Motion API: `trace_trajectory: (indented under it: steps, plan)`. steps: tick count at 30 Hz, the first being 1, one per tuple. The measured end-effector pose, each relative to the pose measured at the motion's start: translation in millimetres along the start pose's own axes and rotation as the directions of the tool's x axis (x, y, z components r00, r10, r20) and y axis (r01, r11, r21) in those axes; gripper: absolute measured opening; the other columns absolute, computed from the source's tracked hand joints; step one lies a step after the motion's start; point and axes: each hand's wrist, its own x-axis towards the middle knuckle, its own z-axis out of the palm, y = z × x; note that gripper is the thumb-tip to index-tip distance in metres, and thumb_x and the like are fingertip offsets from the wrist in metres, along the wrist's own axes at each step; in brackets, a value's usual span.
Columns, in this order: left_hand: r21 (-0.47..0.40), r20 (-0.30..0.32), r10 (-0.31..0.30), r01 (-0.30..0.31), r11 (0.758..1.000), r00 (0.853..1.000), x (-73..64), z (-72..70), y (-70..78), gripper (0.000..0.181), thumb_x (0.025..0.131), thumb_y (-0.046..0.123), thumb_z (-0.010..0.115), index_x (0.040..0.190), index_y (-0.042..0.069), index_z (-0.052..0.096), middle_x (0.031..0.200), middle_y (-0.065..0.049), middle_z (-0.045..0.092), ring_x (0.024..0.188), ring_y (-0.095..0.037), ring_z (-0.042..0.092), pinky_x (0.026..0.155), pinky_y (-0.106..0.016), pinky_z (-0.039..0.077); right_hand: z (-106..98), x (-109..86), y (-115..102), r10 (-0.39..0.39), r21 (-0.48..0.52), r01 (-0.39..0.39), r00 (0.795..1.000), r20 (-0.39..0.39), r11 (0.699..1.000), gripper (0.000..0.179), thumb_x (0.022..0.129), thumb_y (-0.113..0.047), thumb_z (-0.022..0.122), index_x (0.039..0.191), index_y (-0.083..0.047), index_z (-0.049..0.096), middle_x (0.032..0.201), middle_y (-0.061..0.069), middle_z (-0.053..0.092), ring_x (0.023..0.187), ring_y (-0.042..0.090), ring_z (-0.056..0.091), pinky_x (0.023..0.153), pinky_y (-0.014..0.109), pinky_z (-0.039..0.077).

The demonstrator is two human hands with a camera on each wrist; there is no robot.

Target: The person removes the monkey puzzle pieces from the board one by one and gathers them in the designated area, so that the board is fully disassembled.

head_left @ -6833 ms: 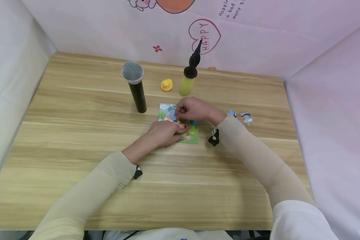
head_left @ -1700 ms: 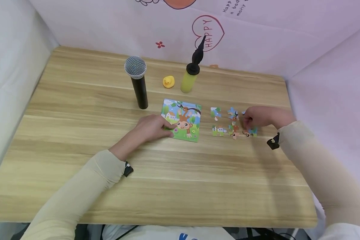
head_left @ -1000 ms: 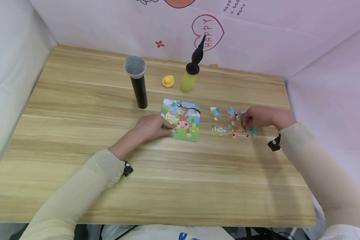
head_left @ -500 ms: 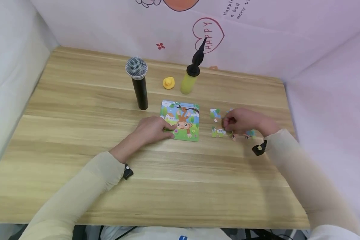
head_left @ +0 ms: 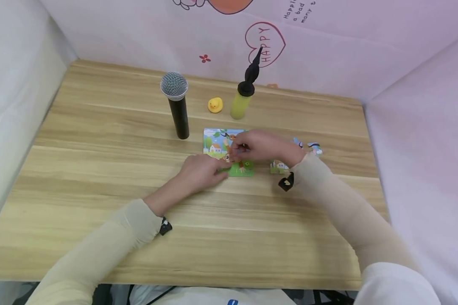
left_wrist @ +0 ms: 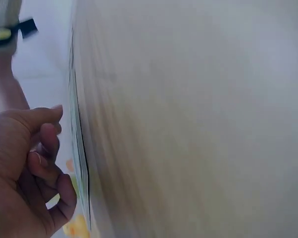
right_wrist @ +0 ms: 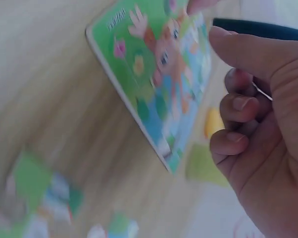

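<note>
A square puzzle board (head_left: 246,170) with a monkey picture lies mid-table. My left hand (head_left: 201,172) reaches over its lower left corner, index fingertip on the picture near the monkey's face and thumb at the front edge. My right hand (head_left: 257,146) is over the board's right half, thumb and index finger brought together close to the picture; I cannot tell whether a puzzle piece is between them. Its other fingers (right_wrist: 239,104) are curled in. Several loose puzzle pieces lie to the right, including a house piece (head_left: 277,167) and a blue piece (head_left: 315,148); the right wrist hides some.
A black microphone (head_left: 179,114) stands upright behind and left of the board. Beyond the board are a yellow rubber duck (head_left: 215,105) and a yellow-green pump (head_left: 240,106) with a tapering black nozzle. Cloth walls border the wooden table (head_left: 213,250) at the back and sides.
My right hand has moved left from the loose pieces to over the board, baring the piece at the far right. My left hand has shifted slightly right, its fingertips still at the board.
</note>
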Motion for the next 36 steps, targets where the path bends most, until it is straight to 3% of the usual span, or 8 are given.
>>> trace_trajectory:
  steps: [4,10,19,27,36]
  plan:
    - [0.018,0.019,0.011,-0.011,1.000,1.000,-3.0,7.6,6.0,0.038,0.101,0.044,0.062,0.138,0.032,0.066,0.064,0.000,0.059,0.054,-0.015,0.048,0.043,-0.035,0.039,12.8,20.9,1.5,0.003,0.101,-0.005,1.000,0.025,0.995,0.005,0.097,-0.012,0.071,0.101,-0.012,0.075,0.082,-0.002,0.061,0.071,0.015,0.058,0.069,0.032,0.048]
    - [-0.004,0.026,-0.033,0.033,0.999,0.999,1.2,9.9,3.6,0.039,0.099,0.044,0.066,0.137,0.036,0.065,0.071,0.000,0.062,0.060,-0.015,0.049,0.046,-0.035,0.040,23.8,37.1,9.3,-0.015,0.094,0.010,0.998,0.055,0.996,0.019,0.096,-0.013,0.073,0.114,-0.014,0.076,0.076,-0.002,0.058,0.071,0.014,0.052,0.069,0.029,0.045]
    - [-0.004,0.075,-0.039,0.040,0.999,0.996,-3.3,3.3,-6.0,0.034,0.099,0.040,0.067,0.133,0.037,0.069,0.093,-0.002,0.074,0.062,-0.016,0.052,0.048,-0.037,0.041,22.1,32.6,12.3,0.029,0.215,-0.042,0.997,0.066,0.976,0.026,0.095,-0.012,0.075,0.120,-0.009,0.075,0.077,0.002,0.060,0.067,0.015,0.054,0.065,0.029,0.047]
    - [-0.008,0.073,-0.042,0.043,0.999,0.996,-10.4,1.2,-7.1,0.033,0.101,0.035,0.065,0.133,0.036,0.069,0.072,0.003,0.064,0.054,-0.016,0.043,0.047,-0.036,0.037,22.0,36.9,9.9,0.032,0.146,-0.041,0.998,0.062,0.988,0.036,0.096,-0.016,0.073,0.131,-0.008,0.070,0.074,0.000,0.059,0.063,0.013,0.053,0.065,0.029,0.047]
    - [-0.022,0.072,-0.029,0.031,0.999,0.997,-9.2,2.9,-7.9,0.030,0.102,0.034,0.065,0.132,0.036,0.070,0.089,0.002,0.072,0.058,-0.017,0.048,0.049,-0.037,0.040,21.8,44.5,9.8,0.007,0.117,-0.015,0.998,0.068,0.993,0.034,0.097,-0.014,0.071,0.130,-0.004,0.069,0.066,-0.003,0.056,0.059,0.008,0.049,0.065,0.027,0.045]
